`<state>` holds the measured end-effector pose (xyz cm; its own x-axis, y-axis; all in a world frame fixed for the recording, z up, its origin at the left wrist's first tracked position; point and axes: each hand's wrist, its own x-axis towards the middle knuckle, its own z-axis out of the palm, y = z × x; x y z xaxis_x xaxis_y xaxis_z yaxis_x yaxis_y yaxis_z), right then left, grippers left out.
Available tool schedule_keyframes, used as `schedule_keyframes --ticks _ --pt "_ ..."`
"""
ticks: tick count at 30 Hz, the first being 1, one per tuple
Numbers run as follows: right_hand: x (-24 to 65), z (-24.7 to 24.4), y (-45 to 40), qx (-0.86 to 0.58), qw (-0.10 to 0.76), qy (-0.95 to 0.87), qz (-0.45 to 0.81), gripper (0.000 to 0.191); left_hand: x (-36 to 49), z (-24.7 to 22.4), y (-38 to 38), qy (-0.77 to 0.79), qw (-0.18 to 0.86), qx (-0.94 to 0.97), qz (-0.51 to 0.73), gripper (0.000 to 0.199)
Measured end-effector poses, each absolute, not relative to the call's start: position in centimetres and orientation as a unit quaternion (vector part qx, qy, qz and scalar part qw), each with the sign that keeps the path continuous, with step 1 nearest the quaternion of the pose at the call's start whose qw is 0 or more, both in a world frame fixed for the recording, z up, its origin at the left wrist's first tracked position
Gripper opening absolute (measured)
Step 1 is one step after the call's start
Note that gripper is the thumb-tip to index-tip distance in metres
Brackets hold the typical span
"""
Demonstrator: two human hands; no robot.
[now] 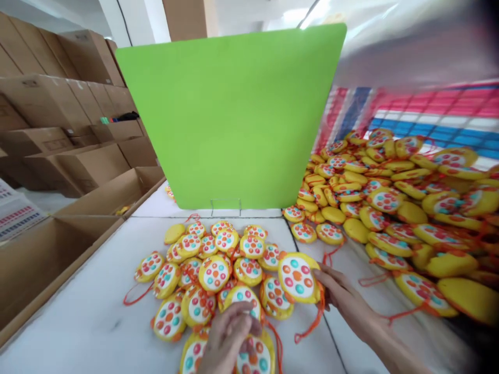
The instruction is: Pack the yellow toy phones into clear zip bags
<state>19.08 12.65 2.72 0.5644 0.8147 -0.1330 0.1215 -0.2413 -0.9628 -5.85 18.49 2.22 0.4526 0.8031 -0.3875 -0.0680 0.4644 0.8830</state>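
My right hand (343,296) grips the right edge of a yellow turtle-like toy (298,277), its white face covered in red, orange and teal dots. From that toy hangs an orange cord loop (314,322). Loosely curled, my left hand (230,337) hovers over or touches the near part of a heap of the same toys; its fingers are apart and nothing shows in them. Under those fingers lie a dotted toy (244,297) and another toy (257,358), both partly covered. Most toys in this heap (214,274) lie face up.
A large green board (234,124) stands upright behind the heap on the white table (97,311). At the right, a big pile of the same yellow toys (385,200) rests against a mesh side. Open cardboard boxes (58,259) line the left edge, with stacked cartons (50,104) behind.
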Motion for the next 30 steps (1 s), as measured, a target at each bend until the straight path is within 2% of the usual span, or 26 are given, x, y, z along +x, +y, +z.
schedule_keyframes --ticks 4,6,9,12,14,20,25,30 --pt "15.3 4.4 11.0 -0.675 0.450 -0.431 0.395 0.041 -5.4 3.4 17.3 0.326 0.782 0.463 0.261 0.073" --pt "14.0 5.2 10.9 -0.648 0.425 -0.492 0.396 0.041 -5.2 3.5 16.7 0.298 0.797 0.458 0.257 0.072" --pt "12.5 5.5 10.4 -0.627 0.451 -0.500 0.391 0.047 -5.4 3.5 15.9 0.323 0.795 0.439 0.266 0.061" --pt "11.3 4.4 9.5 -0.619 0.483 -0.476 0.396 0.055 -5.9 3.5 15.6 0.359 0.783 0.408 0.303 0.065" --pt "10.5 3.4 8.7 -0.629 0.491 -0.462 0.386 0.054 -6.1 3.7 15.7 0.370 0.784 0.399 0.298 0.066" --pt "8.3 2.7 7.2 -0.620 0.479 -0.464 0.414 0.046 -6.1 3.9 15.6 0.393 0.782 0.383 0.295 0.048" --pt "7.2 1.7 7.2 -0.603 0.551 -0.374 0.439 0.052 -5.9 2.9 14.5 0.418 0.776 0.365 0.300 0.060" --pt "6.6 0.2 7.6 -0.574 0.578 -0.348 0.465 0.049 -6.2 2.3 13.9 0.404 0.801 0.332 0.292 0.064"
